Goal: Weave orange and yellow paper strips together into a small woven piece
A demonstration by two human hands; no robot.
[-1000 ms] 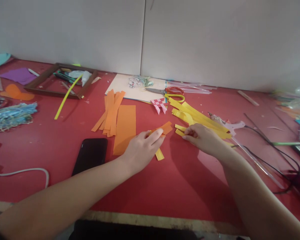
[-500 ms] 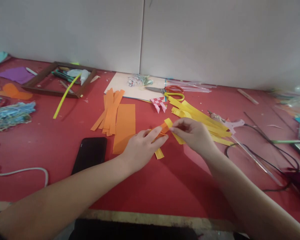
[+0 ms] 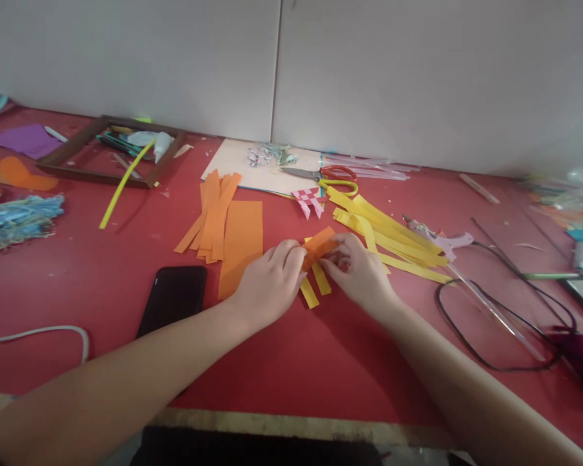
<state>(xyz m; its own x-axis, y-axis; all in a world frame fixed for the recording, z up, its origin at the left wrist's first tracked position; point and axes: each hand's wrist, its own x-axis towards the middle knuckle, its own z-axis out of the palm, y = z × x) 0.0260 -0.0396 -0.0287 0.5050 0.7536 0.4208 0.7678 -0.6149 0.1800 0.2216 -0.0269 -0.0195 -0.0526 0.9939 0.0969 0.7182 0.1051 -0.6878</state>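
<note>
My left hand (image 3: 271, 279) and my right hand (image 3: 359, 268) meet at the middle of the red table (image 3: 320, 362). Between their fingertips they pinch a small bundle of folded orange paper strips (image 3: 319, 246). Two short yellow strips (image 3: 315, 285) stick out below the bundle toward me. Both hands have their fingers curled onto the paper. A loose pile of long yellow strips (image 3: 393, 233) lies just right of my right hand.
Orange strips and an orange sheet (image 3: 233, 233) lie left of the hands, with a black phone (image 3: 172, 299) nearer me. Scissors (image 3: 328, 175), a pink woven piece (image 3: 309, 200), a wooden frame (image 3: 109, 152), a glue gun (image 3: 442, 243) and black cable (image 3: 505, 323) surround the spot.
My right hand left the yellow pile with a yellow strip, carried it left to the orange bundle, and now both hands press together on the bundle. The black cable has shifted nearer.
</note>
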